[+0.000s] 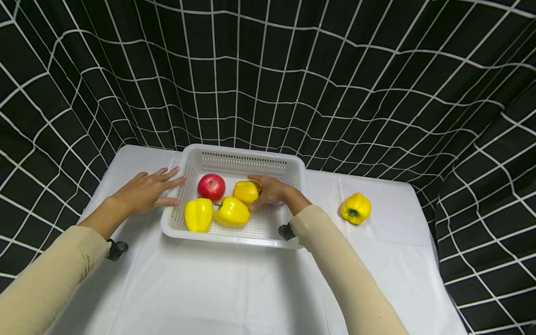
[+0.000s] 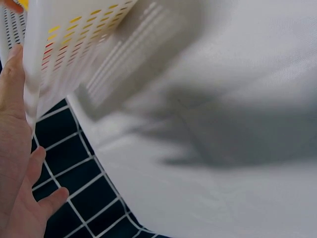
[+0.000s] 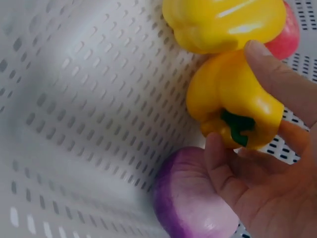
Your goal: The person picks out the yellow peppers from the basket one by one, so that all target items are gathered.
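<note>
Right hand (image 1: 272,190) curled round a yellow pepper (image 1: 244,191) inside the white basket (image 1: 234,238); left hand (image 1: 146,190), fingers spread, at the basket's left edge, presumably to steady it.

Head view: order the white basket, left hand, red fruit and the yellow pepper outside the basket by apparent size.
1. White basket
2. Left hand
3. Outside yellow pepper and red fruit: too alike to rank
</note>
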The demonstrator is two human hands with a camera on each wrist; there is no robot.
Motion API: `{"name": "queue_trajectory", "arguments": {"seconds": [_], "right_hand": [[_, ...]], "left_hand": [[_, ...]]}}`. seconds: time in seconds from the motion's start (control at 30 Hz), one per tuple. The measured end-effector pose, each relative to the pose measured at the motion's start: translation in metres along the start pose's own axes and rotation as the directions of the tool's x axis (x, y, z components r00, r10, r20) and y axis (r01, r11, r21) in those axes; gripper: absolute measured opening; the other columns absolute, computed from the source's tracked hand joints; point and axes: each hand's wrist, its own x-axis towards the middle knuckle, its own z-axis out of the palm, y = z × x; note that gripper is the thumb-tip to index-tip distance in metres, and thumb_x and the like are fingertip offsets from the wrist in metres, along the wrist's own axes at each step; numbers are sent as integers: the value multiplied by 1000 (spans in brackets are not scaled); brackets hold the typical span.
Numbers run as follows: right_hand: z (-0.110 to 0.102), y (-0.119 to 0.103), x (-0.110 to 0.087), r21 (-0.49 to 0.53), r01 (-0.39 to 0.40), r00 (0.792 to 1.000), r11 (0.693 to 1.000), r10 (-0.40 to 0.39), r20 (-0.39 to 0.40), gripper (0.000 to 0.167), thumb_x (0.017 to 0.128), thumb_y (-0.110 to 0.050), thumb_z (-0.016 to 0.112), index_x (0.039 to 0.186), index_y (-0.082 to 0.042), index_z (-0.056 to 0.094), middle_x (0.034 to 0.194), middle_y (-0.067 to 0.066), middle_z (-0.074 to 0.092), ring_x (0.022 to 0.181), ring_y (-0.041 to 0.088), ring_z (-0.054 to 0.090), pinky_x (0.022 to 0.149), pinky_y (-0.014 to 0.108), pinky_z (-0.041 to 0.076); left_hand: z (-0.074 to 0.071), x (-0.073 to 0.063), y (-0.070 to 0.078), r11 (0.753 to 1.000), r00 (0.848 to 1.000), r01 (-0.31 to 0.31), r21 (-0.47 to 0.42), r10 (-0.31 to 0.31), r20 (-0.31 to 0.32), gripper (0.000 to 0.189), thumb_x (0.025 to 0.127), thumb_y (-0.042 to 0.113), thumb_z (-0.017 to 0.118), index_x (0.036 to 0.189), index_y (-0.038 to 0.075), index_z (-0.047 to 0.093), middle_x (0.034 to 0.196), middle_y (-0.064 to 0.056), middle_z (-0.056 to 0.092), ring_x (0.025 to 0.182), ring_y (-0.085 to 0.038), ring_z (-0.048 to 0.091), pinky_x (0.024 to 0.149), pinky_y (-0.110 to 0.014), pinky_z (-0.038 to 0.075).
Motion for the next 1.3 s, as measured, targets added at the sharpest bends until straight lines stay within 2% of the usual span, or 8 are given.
{"name": "queue_trajectory", "arguments": {"seconds": [0.23,0.27,0.43,0.6,1.0,1.3], "right_hand": [[1,-2,3,12,16,1000,1000,-16,-2,94,78,-8,85,155,-7,32,152,14,42,137,29,40,122,40,21],[2,1,4,1,36,999,999,-36,-18,92,78,-9,86,154,-7,34,150,15,45,134,29,43,120,39,25],[4,2,5,-38,57,997,998,-59,-52,85,81,-11,83,153,-6,37,148,16,48,132,29,47,118,39,29],[5,-3,2,-41,54,997,998,-56,-54,81,86,-9,78,154,-4,34,151,18,44,136,32,43,120,42,25],[5,-4,0,-71,65,996,995,-69,-53,83,86,-14,79,154,-2,33,150,19,45,136,33,44,119,43,27],[-11,-9,-9,-139,128,987,982,-140,-82,77,88,-16,77,152,-4,36,142,17,52,129,32,49,115,45,33]], "left_hand": [[-2,1,1,1000,1000,-7,5,7,-2,73,94,52,63,154,19,39,162,-15,26,145,-45,26,108,-72,27],[-2,1,1,1000,1000,-7,5,7,-2,73,93,52,63,154,19,39,162,-15,26,145,-45,26,108,-72,27],[-4,1,3,1000,1000,-8,6,8,-6,72,93,51,63,154,19,39,162,-15,27,144,-46,27,107,-72,28],[-5,1,2,1000,1000,-12,8,12,-19,72,93,51,64,153,19,40,161,-15,27,144,-46,29,107,-71,30],[-3,0,2,1000,1000,-1,2,1,-14,72,93,51,64,153,19,40,161,-15,27,144,-46,28,107,-71,30],[-1,0,1,1000,1000,3,-2,-3,-4,72,93,51,63,153,19,40,161,-15,27,144,-46,28,107,-70,31]]}}
